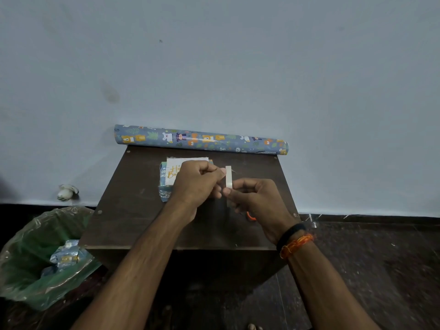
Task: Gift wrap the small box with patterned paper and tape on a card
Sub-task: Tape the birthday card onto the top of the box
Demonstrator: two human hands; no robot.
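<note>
A roll of clear tape (228, 177) stands on edge above the dark table (133, 210), held by my right hand (256, 198) from below. My left hand (197, 184) pinches at the roll's upper left rim; whether a strip is lifted I cannot tell. Behind my left hand lies the small box (163, 186) wrapped in blue animal-print paper, with a white card (172, 167) with gold lettering on top. Both are partly hidden by my left hand.
A roll of the same patterned paper (201, 140) lies along the table's far edge against the wall. Something orange (250, 216) peeks out under my right hand. A green-lined bin (35, 258) with paper scraps stands on the floor at left.
</note>
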